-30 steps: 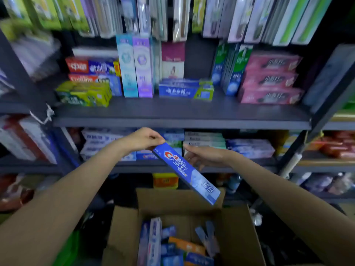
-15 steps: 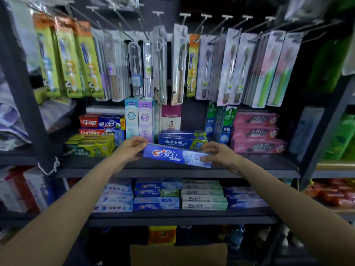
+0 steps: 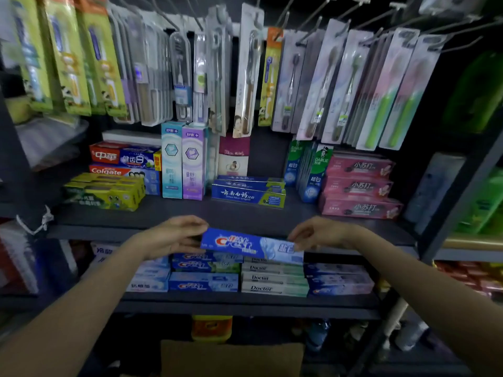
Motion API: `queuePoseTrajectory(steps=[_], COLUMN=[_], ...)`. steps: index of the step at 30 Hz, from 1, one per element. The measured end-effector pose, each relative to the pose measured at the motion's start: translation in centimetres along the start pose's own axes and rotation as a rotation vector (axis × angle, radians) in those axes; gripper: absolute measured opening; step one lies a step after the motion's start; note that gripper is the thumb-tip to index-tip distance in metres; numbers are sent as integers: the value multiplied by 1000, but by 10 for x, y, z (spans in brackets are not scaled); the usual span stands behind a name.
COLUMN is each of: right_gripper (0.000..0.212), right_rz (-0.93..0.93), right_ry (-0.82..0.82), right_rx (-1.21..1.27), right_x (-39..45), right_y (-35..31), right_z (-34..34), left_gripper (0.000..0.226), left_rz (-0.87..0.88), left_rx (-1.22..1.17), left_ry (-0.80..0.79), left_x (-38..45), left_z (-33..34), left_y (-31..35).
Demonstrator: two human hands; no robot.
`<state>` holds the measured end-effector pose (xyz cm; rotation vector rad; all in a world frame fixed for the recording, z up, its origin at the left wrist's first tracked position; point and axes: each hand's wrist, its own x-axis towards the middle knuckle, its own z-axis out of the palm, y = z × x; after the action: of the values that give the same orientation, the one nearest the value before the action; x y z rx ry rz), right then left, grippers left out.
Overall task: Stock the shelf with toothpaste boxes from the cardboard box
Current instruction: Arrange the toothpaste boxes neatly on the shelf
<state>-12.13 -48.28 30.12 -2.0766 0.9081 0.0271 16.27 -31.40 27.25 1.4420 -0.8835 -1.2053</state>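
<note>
Down at the bottom edge only the top flap of the cardboard box [image 3: 231,355] pokes into sight, its inside cut off, so whatever lies in it cannot be counted. Above it, two bare forearms reach in, and between them hangs one blue Crest toothpaste box [image 3: 251,245], held level in the air just in front of the front edge of the upper shelf [image 3: 245,216] and covering part of the stock on the lower shelf [image 3: 245,302]. The left hand [image 3: 174,235] pinches the box's left end, thumb on top, fingers tucked behind and mostly hidden; the right hand [image 3: 317,232] pinches the right end with curled fingertips. On the lower shelf, behind the held box, sit flat stacks: three Crest boxes [image 3: 204,273] visible, three Doctor boxes [image 3: 273,278] with a fourth half covered, and paler stacks at either side too blurred to count. Farther back on the upper shelf stand two tall pastel boxes [image 3: 182,161], three pink boxes [image 3: 359,186] stacked near the right edge, and a yellow-green pile [image 3: 106,191] towards the left edge. Behind all of it, rows of carded toothbrushes [image 3: 245,77] hang from hooks, overlapping and smeared, too many to tally.
</note>
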Motion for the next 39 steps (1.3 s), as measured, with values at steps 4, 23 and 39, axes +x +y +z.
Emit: queuePoseTrajectory(steps=[4,23,39], right_gripper=[33,42,26], right_rz=[100,-23,56], right_ry=[-155,212,536], right_rx=[-39,-404,6], right_x=[16,157,159], right_y=[29,55,81], right_z=[39,168,211], left_gripper=[8,39,28], left_rz=[-136,-368,-400], left_rx=[-16,16,117], left_ry=[0,530,474], left_x=[5,-3,3], left_z=[5,-25,1], left_y=[-57,-195,-244])
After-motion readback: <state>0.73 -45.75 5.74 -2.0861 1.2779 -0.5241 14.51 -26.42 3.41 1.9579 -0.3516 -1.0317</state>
